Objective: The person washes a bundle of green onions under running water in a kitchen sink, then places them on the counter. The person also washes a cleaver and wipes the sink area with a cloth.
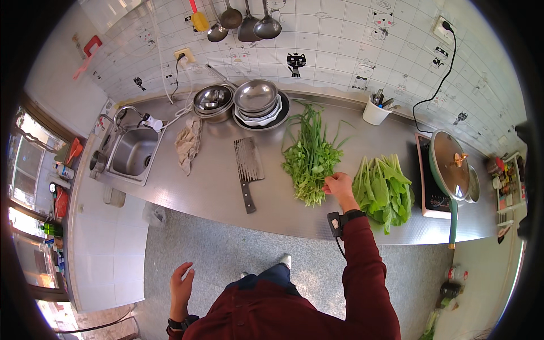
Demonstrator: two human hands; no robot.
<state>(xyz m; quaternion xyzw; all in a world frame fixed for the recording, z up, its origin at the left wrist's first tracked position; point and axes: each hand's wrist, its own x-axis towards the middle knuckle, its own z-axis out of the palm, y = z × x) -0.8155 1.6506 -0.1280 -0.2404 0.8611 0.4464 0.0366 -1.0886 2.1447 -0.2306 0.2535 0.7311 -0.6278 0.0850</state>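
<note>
My right hand [338, 187] is at the lower right edge of a bunch of leafy green herbs [312, 159]. Its fingers are curled in against the leaves, and I cannot tell whether a stem is between them. Long thin green stalks [309, 121] reach back from the same pile. Just right of that hand lies a bunch of broad-leaved greens [382, 189]. Down by my body, away from the counter, my left hand [182, 289] hangs with its fingers apart and nothing in it. A cleaver [249, 159] with a black handle lies left of the herbs, its blade wet or smeared.
On the steel counter [204, 182] are a cloth [188, 142], stacked metal bowls [255, 95] and a white utensil cup [376, 112]. A sink [136, 151] is at left. A lidded pan [449, 163] stands on an induction cooker [425, 187], its handle jutting past the front edge.
</note>
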